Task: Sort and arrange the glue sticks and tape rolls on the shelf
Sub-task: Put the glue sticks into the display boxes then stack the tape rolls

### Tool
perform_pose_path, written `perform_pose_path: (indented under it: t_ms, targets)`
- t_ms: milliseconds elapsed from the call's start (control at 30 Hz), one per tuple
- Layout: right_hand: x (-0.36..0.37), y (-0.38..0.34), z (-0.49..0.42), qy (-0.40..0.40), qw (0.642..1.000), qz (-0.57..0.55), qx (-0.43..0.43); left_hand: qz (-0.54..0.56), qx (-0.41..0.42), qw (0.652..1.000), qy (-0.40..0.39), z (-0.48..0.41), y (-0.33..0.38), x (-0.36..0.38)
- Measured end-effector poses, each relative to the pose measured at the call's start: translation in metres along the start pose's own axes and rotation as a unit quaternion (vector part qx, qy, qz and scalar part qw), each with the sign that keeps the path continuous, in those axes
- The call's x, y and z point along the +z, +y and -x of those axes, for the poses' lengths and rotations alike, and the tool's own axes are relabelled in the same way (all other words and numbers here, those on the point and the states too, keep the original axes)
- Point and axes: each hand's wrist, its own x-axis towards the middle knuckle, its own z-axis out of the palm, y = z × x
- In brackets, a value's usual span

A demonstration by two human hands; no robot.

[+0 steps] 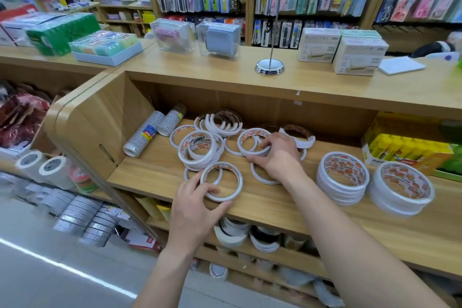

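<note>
Starting at the left rear of the shelf: two wrapped tape tubes, blue-and-yellow labels unreadable. Then a loose pile of rolls. Pinching the near rim of a flat front roll with the left hand, thumb outside, fingers inside. Curling right hand fingertips onto a pile-top roll. Rightward, two neat stacks, red core print illegible; lastly a yellow box of glue sticks.

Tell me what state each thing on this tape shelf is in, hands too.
left hand, grips front roll.
front roll, lying flat, held.
right hand, pinches middle roll.
middle roll, atop the pile, held.
loose pile, scattered, overlapping.
two stacks, neat, untouched.
wrapped sleeves, lying on their sides.
glue stick box, open, sticks inside.
</note>
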Motion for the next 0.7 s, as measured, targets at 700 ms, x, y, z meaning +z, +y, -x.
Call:
perform_pose_path:
  t_ms: [700]
  targets:
    - [-0.084, 0.120, 0.115, 0.241, 0.962, 0.115, 0.062, 0.240, -0.047, 0.967, -0.071, -0.021, 0.096, 0.039]
